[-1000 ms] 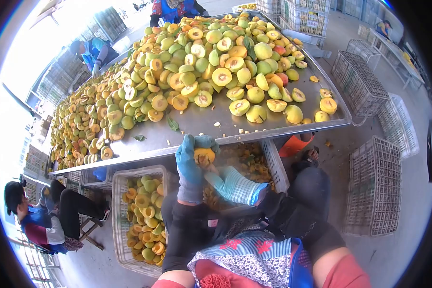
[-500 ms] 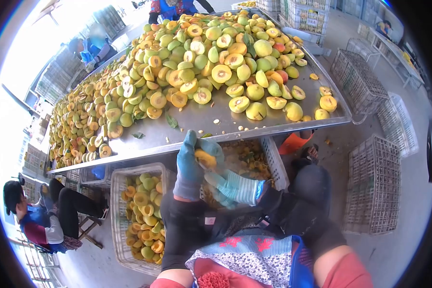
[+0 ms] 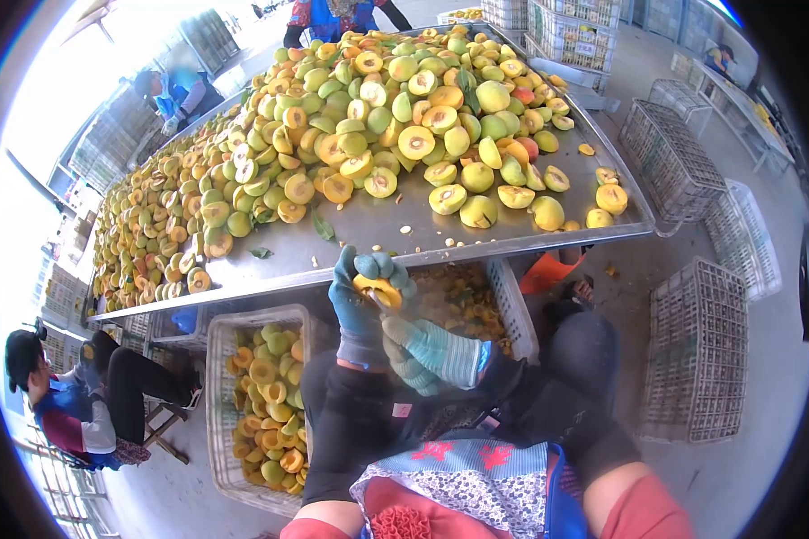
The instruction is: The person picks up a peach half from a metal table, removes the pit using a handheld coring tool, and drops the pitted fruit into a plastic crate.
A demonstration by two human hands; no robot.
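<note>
My left hand [image 3: 355, 292], in a blue-grey knitted glove, is closed round a yellow peach half [image 3: 377, 291] just below the table's near edge. My right hand [image 3: 422, 350], in a teal glove with a striped cuff, is closed just below the fruit. Whatever its fingers grip is mostly hidden; a thin pale tip seems to reach toward the peach half. Beneath both hands stands a crate [image 3: 515, 314] with orange-brown scraps in it. Cut peaches [image 3: 351, 144] are heaped on the metal table [image 3: 283, 274] in front of me.
At my left is a white crate [image 3: 216, 422] of peach halves. A seated person [image 3: 72, 404] works farther left; other people are beyond the table. Plastic crates [image 3: 697, 350] stand on the floor at right, and more are stacked [image 3: 573, 40] behind. An orange object [image 3: 548, 272] lies under the table.
The peach half has turned in my left hand, showing more of its cut side and hollow. My right hand has shifted slightly down and stays close under it.
</note>
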